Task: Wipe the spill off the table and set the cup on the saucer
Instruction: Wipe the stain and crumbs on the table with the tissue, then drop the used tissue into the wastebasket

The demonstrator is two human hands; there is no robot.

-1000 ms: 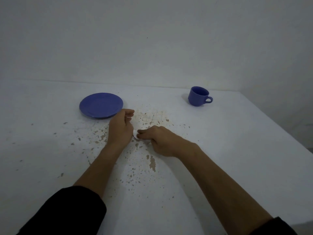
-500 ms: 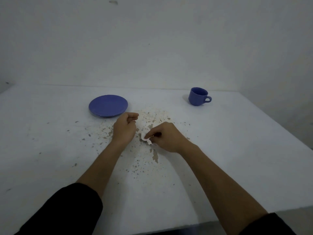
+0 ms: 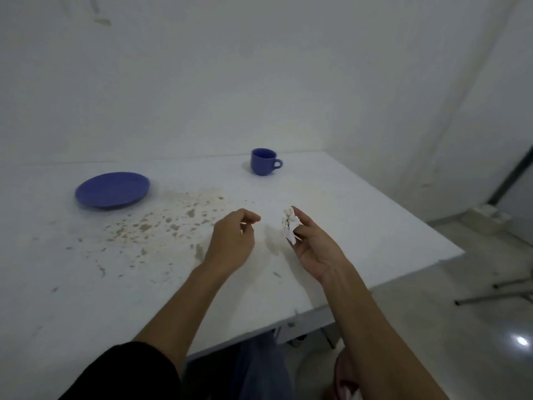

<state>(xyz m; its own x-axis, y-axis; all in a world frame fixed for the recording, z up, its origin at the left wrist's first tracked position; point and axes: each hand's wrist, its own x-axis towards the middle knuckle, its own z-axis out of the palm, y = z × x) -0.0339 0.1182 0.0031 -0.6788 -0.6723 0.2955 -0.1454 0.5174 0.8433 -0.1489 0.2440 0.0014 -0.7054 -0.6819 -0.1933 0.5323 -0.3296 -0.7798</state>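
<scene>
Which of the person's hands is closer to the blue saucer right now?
Left. The left hand hangs over the table right of the saucer, past the spill. The right hand, pinching a crumpled tissue, is farther right still.

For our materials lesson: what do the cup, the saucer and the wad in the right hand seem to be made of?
Cup and saucer: probably glazed ceramic; even blue, smooth, softly glossy. Wad in the right hand: likely tissue paper; white, crumpled, brown-stained.
</scene>
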